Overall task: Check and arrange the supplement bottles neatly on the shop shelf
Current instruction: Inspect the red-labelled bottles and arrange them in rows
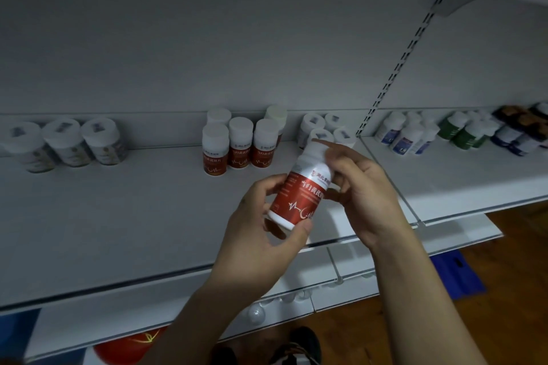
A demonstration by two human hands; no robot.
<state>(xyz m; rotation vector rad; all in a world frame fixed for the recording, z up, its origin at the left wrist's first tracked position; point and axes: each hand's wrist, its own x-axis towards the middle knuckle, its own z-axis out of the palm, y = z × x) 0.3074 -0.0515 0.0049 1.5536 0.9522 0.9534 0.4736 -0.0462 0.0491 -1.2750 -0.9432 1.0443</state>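
Right, status: one red-label bottle [299, 190] is off the shelf [118, 216], held in both hands above its front half. White cap on, contents not visible. It's tilted, cap end up and away, base toward the person, label facing the camera.

Left hand [267, 225]: wrapped round the lower body, thumb under the base edge, fingers curled on the left side.
Right hand [361, 187]: on the cap end, index finger stretched across the top of the cap, other fingers curled behind it, thumb against the bottle's shoulder. Both forearms come up from bottom of frame, converging on the bottle.

On the shelf behind it, apart from the held one: shelf red-label group [237, 145], upright, three in front and two more white caps behind. All capped.
Left of that, well apart: three pale-label bottles [68, 142] in a row, stickers on the lids.
Just behind the right index finger: white-lid cluster [314, 127], partly hidden, count unclear.

Next bay, past the slotted upright [394, 68]: blue-label bottles [406, 133], then green-label bottles [465, 133], then dark bottles [522, 127] at the frame edge, blurred.

Below: lower shelf [341, 275], wood floor [504, 320], a blue item [456, 275] on it.
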